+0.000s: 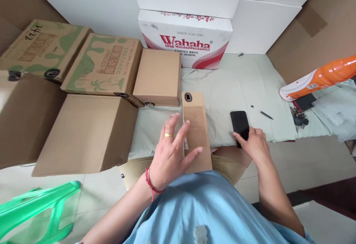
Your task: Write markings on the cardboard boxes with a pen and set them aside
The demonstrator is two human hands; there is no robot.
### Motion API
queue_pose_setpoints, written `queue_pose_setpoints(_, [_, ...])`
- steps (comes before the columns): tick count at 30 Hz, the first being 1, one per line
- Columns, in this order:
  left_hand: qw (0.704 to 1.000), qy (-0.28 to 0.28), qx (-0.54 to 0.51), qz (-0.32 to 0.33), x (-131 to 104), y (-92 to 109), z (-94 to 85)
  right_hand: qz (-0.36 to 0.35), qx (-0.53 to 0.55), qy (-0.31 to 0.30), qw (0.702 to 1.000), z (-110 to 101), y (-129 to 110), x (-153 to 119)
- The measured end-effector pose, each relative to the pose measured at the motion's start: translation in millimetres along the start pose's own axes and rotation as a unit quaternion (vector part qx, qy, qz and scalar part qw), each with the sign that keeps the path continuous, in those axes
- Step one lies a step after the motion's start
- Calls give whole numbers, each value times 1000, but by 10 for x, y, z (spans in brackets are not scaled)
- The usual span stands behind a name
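My left hand [171, 151], wearing a ring and a red string bracelet, is open with its fingers spread. It lies over the left side of a narrow brown cardboard box [196, 129]; whether the fingertips touch it I cannot tell. That box has a small black-rimmed hole [188, 97] near its far end, and its near end reaches my lap. To the right, a black smartphone [239, 123] lies on the pale green cloth. My right hand [255, 144] grips the phone's near end, thumb on the left edge and fingers on the right.
Brown boxes, including a coconut carton [107, 66] and a plain box [158, 73], stand at left. A Wahaba carton [186, 40] stands behind. On the right are a dark pen [266, 115], an orange bottle [319, 79] and keys [299, 114]. A green stool [52, 203] stands lower left.
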State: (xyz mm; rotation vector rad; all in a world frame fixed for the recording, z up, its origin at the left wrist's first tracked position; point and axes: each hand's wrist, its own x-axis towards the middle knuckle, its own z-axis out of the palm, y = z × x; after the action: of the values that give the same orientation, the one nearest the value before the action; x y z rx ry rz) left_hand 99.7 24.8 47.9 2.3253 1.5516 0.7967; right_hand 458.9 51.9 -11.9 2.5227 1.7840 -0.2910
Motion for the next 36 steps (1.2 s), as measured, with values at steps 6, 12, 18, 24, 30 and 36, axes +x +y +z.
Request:
queue_pose_setpoints(6, [971,-181,-49,147,-184,-21,5,43,13,33,998,120,-226,-67])
queue_pose_setpoints(12, [973,-184,-59,125,-187,-10,113,55,32,6,998,15,-331,-17])
queue_pose_setpoints(18, [976,-160,-75,124,-201,-3,183,-27,133,95,986,-238,-528,-188])
queue_pose_setpoints(24, [980,-101,-93,148,-246,-61,319,-232,231,229,917,-698,-1284,-503])
queue_pose_setpoints(30, [977,45,-125,167,-442,-156,311,-255,244,262,898,-742,-1935,-691])
queue_pose_setpoints(36, [981,82,-174,19,-785,-241,271,-251,246,253,901,-658,-2043,-720])
